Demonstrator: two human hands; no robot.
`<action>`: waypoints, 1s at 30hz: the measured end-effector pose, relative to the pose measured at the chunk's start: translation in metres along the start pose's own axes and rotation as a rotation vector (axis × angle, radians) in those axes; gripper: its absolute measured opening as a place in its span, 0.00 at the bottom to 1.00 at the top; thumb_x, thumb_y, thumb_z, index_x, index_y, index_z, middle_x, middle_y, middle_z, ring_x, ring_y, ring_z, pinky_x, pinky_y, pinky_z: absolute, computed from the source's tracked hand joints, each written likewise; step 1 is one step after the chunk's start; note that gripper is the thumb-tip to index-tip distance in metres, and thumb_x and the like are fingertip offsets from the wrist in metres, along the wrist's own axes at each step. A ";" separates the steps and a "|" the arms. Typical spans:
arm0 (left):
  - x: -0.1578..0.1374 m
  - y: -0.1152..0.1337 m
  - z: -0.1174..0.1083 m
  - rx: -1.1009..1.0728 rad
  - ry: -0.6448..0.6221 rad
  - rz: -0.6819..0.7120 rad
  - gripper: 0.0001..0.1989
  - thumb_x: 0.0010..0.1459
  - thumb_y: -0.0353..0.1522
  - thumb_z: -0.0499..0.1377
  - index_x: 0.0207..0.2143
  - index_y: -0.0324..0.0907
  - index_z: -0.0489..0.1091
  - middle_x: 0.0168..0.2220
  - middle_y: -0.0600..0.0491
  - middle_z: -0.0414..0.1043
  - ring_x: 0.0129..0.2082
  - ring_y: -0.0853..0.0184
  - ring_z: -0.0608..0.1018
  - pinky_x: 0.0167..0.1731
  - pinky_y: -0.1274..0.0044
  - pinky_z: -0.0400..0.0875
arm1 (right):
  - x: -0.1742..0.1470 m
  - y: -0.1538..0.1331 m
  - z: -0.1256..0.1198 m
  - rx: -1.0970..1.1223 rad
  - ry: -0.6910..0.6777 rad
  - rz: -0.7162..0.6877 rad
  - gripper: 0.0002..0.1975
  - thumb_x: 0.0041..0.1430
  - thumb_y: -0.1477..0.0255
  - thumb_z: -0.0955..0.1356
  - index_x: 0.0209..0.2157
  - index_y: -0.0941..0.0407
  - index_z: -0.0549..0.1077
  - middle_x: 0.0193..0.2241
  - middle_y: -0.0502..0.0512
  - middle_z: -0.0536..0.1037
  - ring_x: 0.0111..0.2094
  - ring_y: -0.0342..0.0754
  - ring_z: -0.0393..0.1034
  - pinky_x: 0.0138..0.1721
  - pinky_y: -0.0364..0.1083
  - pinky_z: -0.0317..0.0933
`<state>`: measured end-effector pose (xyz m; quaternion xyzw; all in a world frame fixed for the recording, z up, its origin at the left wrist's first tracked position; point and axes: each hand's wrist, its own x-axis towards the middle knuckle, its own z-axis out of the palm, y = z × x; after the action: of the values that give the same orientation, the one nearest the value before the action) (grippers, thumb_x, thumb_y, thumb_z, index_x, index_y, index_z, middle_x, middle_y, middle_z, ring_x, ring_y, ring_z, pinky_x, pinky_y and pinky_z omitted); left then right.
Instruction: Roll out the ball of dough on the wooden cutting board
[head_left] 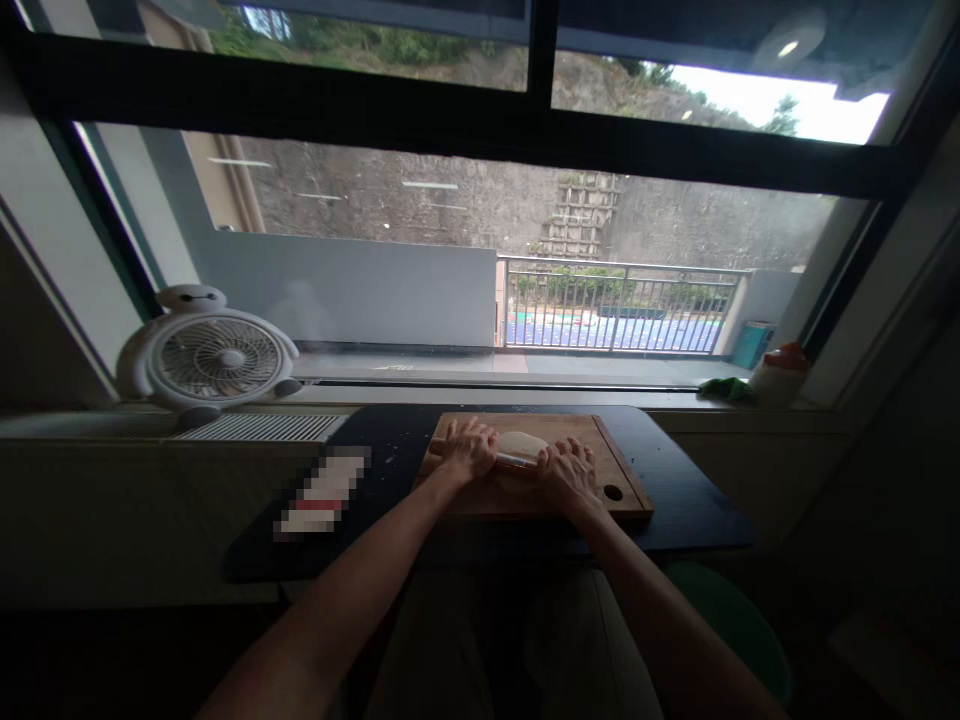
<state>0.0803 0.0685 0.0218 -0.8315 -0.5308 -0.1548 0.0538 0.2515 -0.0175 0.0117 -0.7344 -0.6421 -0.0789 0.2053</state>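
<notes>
A wooden cutting board (615, 455) lies on the dark table, with a round hole in its right corner. On it is a flat, pale piece of dough (523, 442). Across the dough's near side runs a rolling pin (516, 461), its middle showing between the hands. My left hand (471, 450) is over the pin's left end, fingers bent forward across it. At the right end, my right hand (570, 472) presses down with its fingers curled over the pin. Both palms hide the parts of the pin beneath them.
The dark table (682, 500) stands against the window sill. A blurred-out item (322, 490) lies at its left. A white fan (217, 360) sits on the sill's left; a green cloth (726, 388) and a bottle (781, 375) are at right. A green stool (727, 620) is below.
</notes>
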 end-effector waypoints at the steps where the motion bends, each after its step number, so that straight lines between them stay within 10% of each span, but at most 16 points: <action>1: 0.012 0.000 0.001 -0.004 -0.016 -0.015 0.20 0.63 0.39 0.40 0.45 0.47 0.69 0.54 0.51 0.66 0.59 0.58 0.59 0.57 0.57 0.44 | 0.004 0.000 0.001 0.005 -0.015 0.003 0.24 0.65 0.64 0.51 0.42 0.57 0.73 0.50 0.62 0.69 0.58 0.55 0.50 0.56 0.56 0.37; 9: 0.063 0.000 0.015 -0.039 -0.111 -0.020 0.17 0.61 0.37 0.43 0.42 0.47 0.70 0.52 0.53 0.69 0.60 0.58 0.57 0.57 0.54 0.41 | -0.010 -0.009 0.000 0.014 0.011 -0.089 0.22 0.65 0.64 0.51 0.42 0.56 0.73 0.51 0.60 0.68 0.59 0.56 0.49 0.56 0.56 0.42; 20: -0.036 -0.046 0.013 -0.044 0.065 -0.012 0.24 0.64 0.40 0.37 0.56 0.46 0.61 0.60 0.54 0.58 0.63 0.62 0.51 0.60 0.60 0.40 | -0.079 -0.049 0.010 0.019 0.056 -0.295 0.25 0.59 0.77 0.56 0.59 0.63 0.57 0.57 0.64 0.62 0.59 0.56 0.50 0.58 0.56 0.39; 30: 0.050 0.006 0.021 -0.094 -0.013 -0.068 0.18 0.65 0.37 0.43 0.51 0.44 0.65 0.57 0.49 0.62 0.61 0.57 0.56 0.57 0.59 0.50 | -0.051 -0.028 -0.005 0.099 0.044 -0.224 0.16 0.65 0.72 0.54 0.47 0.56 0.68 0.44 0.59 0.73 0.52 0.53 0.60 0.52 0.51 0.49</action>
<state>0.1088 0.1144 0.0177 -0.8157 -0.5511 -0.1759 0.0057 0.2166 -0.0634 0.0025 -0.6453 -0.7184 -0.0858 0.2452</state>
